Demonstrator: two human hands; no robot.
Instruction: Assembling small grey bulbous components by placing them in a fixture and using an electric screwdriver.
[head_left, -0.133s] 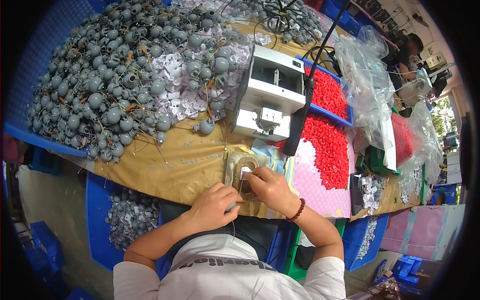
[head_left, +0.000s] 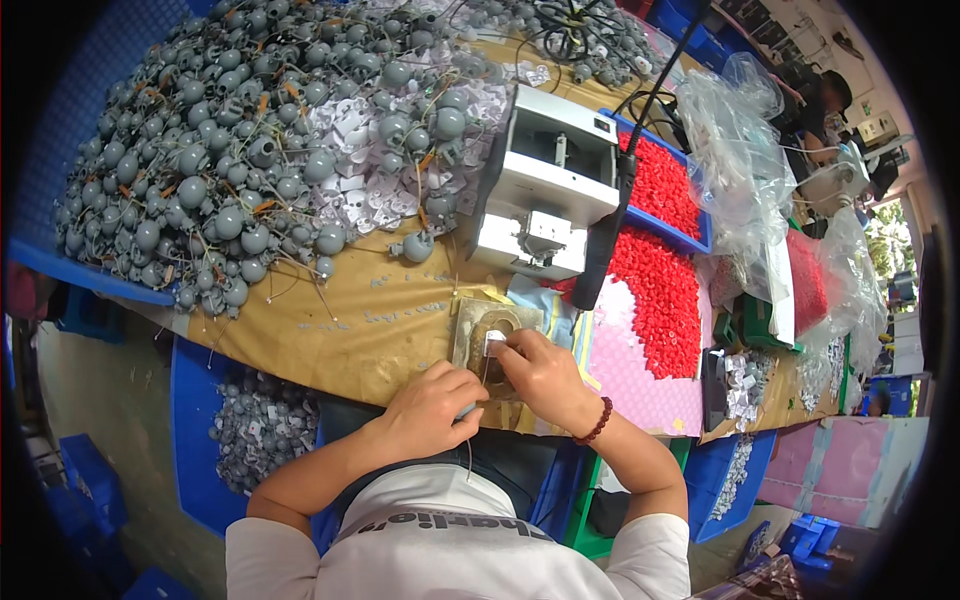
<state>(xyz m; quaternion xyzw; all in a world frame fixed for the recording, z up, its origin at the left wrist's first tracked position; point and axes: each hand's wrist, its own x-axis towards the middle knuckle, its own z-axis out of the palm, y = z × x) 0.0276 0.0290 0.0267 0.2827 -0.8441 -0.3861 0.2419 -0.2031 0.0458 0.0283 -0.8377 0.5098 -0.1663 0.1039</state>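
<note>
- small white part (head_left: 494,343) sits on the metal jig plate (head_left: 470,322) at the table's near edge; looks light, stiff, tiny, best nipped by its edges.
- right hand (head_left: 540,375) fingertips pinched on it.
- left hand (head_left: 432,408) curled shut on a thin wire (head_left: 467,455).
- brown-papered table (head_left: 350,320), crowded: grey ball parts (head_left: 200,190), red pieces (head_left: 655,290), white machine (head_left: 545,190).

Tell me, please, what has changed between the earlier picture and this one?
Nothing has visibly changed. The right hand still presses a small white piece onto the square metal plate, and the left hand stays beside it at the table edge. The pile of grey round parts, the white machine and the red parts lie as before.
</note>
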